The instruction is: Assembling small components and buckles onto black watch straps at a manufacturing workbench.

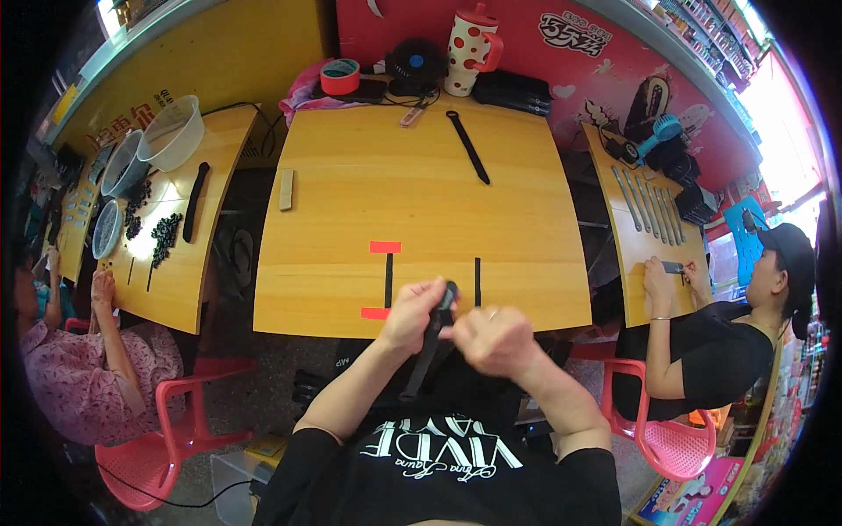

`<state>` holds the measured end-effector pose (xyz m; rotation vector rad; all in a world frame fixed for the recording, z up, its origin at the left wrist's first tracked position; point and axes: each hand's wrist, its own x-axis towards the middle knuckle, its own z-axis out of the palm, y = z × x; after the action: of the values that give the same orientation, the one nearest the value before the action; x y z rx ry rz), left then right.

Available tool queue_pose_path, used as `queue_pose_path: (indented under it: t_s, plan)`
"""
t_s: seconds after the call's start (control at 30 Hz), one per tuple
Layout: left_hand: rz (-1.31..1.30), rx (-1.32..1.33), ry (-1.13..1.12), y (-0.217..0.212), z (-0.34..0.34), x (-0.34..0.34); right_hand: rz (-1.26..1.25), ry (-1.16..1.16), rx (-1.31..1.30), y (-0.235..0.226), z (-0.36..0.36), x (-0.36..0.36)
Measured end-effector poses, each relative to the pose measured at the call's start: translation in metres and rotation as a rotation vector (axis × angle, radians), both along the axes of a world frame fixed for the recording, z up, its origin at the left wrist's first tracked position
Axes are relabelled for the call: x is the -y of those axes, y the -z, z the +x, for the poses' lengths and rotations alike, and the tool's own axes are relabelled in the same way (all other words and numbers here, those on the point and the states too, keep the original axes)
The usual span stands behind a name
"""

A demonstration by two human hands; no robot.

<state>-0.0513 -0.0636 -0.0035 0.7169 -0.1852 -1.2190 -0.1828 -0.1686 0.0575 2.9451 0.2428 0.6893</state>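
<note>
A black strap (424, 359) is in front of my body at the table's near edge, its tail hanging down toward my shirt. My left hand (412, 317) is closed round its upper part, and the thick dark end sticks up past the fingers. Close on the right, my right hand (498, 340) has its fingers curled in, the thumb side against the strap. It is slightly blurred, and what lies inside it is hidden. Another black strap (468, 149) with a ring-like end lies on the wooden table (342, 193) at the far right.
Red tape pieces (385, 247) and dark strips (477, 282) mark the near tabletop. A beige block (286, 190) lies left. Along the back stand a tape roll (340, 76), a small fan (416, 61) and a spotted tumbler (472, 51). People work at side tables, left and right.
</note>
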Motion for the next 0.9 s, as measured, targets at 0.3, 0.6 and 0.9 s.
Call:
queue_pose_path:
  t_s: [0.3,0.6,0.9]
  plan:
    - [0.03,-0.097,-0.288,-0.006,0.012,0.007,0.448,-0.35,-0.179,-0.048,-0.053,-0.015]
    - [-0.101,-0.104,-0.667,-0.031,0.052,0.014,1.208,-0.336,-0.157,-0.078,-0.125,0.024]
    - [-0.193,-0.182,-0.88,-0.029,0.107,-0.035,1.154,-0.601,-0.333,-0.13,-0.153,0.09]
